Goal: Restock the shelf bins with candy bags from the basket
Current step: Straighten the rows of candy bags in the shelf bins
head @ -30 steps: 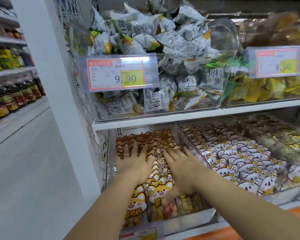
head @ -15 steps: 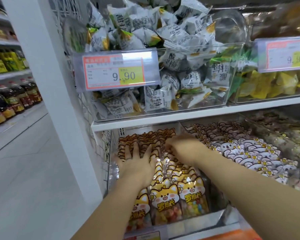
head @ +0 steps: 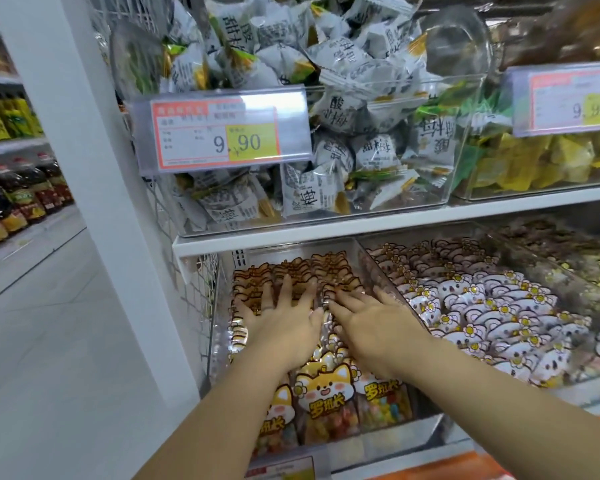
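Candy bags [head: 323, 393]: rear rows shadowed, blurred

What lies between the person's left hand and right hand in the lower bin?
Head view: only fox candy bags show in the narrow gap between the left hand and right hand.

Your left grip [head: 284, 329] lies flat, palm down, fingers [head: 286, 289] spread and straight. Your right grip [head: 371, 327] lies flat just beside it, palm down, fingers straight.
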`<state>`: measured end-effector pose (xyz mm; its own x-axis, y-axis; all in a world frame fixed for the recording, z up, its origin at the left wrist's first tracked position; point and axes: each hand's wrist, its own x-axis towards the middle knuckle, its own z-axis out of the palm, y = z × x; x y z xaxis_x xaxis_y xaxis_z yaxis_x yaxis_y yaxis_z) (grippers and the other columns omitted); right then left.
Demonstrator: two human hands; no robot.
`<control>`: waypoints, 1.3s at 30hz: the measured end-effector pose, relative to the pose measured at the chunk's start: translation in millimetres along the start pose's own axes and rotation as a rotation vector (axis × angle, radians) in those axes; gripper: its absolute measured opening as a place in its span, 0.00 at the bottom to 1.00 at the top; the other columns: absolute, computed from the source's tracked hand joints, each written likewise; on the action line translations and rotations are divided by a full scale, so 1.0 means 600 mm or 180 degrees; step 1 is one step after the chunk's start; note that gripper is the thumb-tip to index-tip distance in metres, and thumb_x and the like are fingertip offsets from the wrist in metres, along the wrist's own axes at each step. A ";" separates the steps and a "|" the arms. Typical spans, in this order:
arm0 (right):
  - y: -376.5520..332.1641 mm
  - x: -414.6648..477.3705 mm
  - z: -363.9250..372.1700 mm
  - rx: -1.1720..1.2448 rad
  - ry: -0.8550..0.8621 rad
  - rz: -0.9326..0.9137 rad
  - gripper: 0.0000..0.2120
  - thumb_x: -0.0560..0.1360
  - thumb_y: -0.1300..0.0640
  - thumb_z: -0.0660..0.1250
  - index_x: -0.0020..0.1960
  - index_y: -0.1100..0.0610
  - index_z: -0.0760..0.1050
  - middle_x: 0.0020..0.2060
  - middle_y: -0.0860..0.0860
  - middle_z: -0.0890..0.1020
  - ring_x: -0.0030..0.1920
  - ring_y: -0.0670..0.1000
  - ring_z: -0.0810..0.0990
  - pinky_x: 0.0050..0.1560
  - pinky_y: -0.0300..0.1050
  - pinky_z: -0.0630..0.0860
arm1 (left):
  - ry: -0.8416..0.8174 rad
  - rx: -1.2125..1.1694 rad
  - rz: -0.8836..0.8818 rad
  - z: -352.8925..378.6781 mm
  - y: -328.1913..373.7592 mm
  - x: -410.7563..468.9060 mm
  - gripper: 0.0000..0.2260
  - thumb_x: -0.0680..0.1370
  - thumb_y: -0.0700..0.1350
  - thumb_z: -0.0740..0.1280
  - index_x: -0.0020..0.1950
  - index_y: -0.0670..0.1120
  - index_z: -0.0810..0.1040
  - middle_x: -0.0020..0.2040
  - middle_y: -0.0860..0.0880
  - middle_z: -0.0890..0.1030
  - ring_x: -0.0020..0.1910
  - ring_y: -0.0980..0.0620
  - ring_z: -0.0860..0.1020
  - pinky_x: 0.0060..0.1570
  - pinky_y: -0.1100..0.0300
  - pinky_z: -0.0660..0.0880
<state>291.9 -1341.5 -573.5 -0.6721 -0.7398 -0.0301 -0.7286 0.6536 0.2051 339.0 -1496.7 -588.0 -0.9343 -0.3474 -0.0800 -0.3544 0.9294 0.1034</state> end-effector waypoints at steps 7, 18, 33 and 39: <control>-0.004 0.034 0.004 0.0454 -0.0431 0.0298 0.30 0.84 0.45 0.44 0.81 0.59 0.45 0.81 0.55 0.51 0.80 0.54 0.50 0.79 0.57 0.42 | -0.0294 0.0043 -0.0003 -0.002 0.001 0.011 0.24 0.82 0.63 0.41 0.79 0.66 0.43 0.82 0.52 0.40 0.80 0.42 0.38 0.69 0.26 0.37; -0.046 -0.195 0.006 0.0857 -0.0139 0.0454 0.26 0.79 0.36 0.45 0.59 0.48 0.75 0.56 0.47 0.81 0.56 0.54 0.80 0.49 0.49 0.77 | -0.0244 0.0308 0.1302 0.012 0.018 -0.129 0.32 0.82 0.61 0.57 0.80 0.62 0.42 0.82 0.54 0.41 0.81 0.48 0.43 0.73 0.30 0.41; 0.061 -0.255 -0.009 0.1789 0.2183 0.1240 0.12 0.74 0.56 0.65 0.56 0.50 0.81 0.51 0.46 0.83 0.53 0.48 0.78 0.51 0.43 0.74 | 0.0783 -0.0209 0.1525 -0.050 0.089 -0.158 0.24 0.82 0.58 0.59 0.78 0.61 0.58 0.78 0.59 0.61 0.78 0.54 0.57 0.77 0.39 0.42; 0.181 -0.255 0.018 0.1169 0.0707 0.0951 0.11 0.74 0.55 0.69 0.55 0.45 0.82 0.48 0.42 0.84 0.55 0.50 0.77 0.54 0.47 0.73 | 0.0399 -0.0290 0.1959 -0.040 0.216 -0.131 0.13 0.84 0.51 0.59 0.67 0.60 0.75 0.61 0.57 0.78 0.70 0.55 0.68 0.75 0.36 0.36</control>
<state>314.1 -1155.9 -557.0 -0.8425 -0.5026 0.1939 -0.5345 0.8247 -0.1848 365.9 -1351.9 -544.7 -0.9635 0.2302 0.1370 0.2525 0.9511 0.1779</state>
